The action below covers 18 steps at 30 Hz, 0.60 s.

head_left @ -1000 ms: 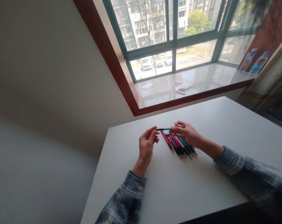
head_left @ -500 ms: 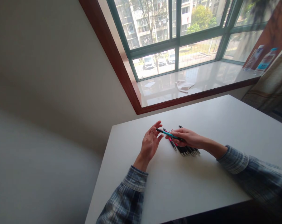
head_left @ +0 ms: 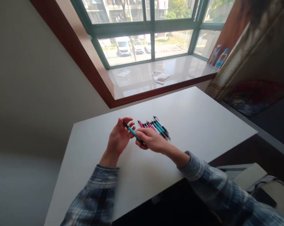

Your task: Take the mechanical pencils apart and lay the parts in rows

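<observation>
A teal pen (head_left: 131, 131) with black ends is held above the white table, pinched in my right hand (head_left: 150, 138) near its lower end. It slants up to the left. My left hand (head_left: 119, 135) is beside the pen's upper end, fingers apart and curved, the thumb close to the tip; whether it touches cannot be made out. Just behind my right hand, several pens lie side by side on the table. Among them are a pink pen (head_left: 140, 123), a teal pen (head_left: 158, 127) and a white pen (head_left: 161, 125). My right hand covers part of the row.
The white table (head_left: 90, 185) meets the wall under a windowsill (head_left: 137, 83). On the sill are a pale cloth-like item (head_left: 159, 77) and two clear bottles, one with a blue cap (head_left: 221, 58). A curtain (head_left: 228, 59) hangs at the right. Beyond the front edge stands a pale seat-like surface (head_left: 250, 174).
The view has turned right and down, showing more of the pen row and the table's right side. My right hand still holds the teal pen, now tilted more steeply, beside my left hand.
</observation>
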{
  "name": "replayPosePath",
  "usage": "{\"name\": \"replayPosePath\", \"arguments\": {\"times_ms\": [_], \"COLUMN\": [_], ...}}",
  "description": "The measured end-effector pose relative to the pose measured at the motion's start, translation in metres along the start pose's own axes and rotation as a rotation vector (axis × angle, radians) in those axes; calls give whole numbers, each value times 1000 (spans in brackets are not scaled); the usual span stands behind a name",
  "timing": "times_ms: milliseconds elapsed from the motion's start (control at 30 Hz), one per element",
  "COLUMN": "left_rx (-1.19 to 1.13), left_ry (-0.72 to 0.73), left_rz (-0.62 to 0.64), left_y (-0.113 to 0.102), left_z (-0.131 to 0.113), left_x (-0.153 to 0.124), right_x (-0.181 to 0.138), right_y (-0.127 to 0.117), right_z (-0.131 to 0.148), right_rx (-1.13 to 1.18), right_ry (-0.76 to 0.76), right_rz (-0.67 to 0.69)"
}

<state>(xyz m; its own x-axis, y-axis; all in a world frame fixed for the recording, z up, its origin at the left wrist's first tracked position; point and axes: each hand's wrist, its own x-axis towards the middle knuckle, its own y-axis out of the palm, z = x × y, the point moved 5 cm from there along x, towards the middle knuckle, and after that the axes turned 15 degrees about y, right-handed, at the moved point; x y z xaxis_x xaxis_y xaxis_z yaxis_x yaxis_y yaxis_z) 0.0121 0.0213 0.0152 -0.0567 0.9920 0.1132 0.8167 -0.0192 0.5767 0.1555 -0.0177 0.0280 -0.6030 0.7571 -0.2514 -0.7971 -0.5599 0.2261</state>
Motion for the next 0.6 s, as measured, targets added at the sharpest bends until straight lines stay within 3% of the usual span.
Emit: {"name": "replayPosePath", "arguments": {"times_ms": [67,167,300,400,467,600], "left_rx": [32,54,10,-19,-5,94], "left_ry": [-26,-9,84,208,262,276], "left_rz": [61,125,72,-33,-82,-99], "left_y": [7,18,18,4,-8,-23], "left_z": [-2,-11,-26,-39,-46,-50], "left_x": [-2,-4,2,14,22,30], "right_x": [-5,-5,6,23,36,54], "right_y": [11,20,11,17,33,65], "right_z": [-6,-8,16,34,33,11], "right_rx": [85,173,-39,-459,-628,-639], "right_ry": [-35,-1,-44,-160,-175,-109], "right_rz": [-57,34,40,-157,-298,-515]}}
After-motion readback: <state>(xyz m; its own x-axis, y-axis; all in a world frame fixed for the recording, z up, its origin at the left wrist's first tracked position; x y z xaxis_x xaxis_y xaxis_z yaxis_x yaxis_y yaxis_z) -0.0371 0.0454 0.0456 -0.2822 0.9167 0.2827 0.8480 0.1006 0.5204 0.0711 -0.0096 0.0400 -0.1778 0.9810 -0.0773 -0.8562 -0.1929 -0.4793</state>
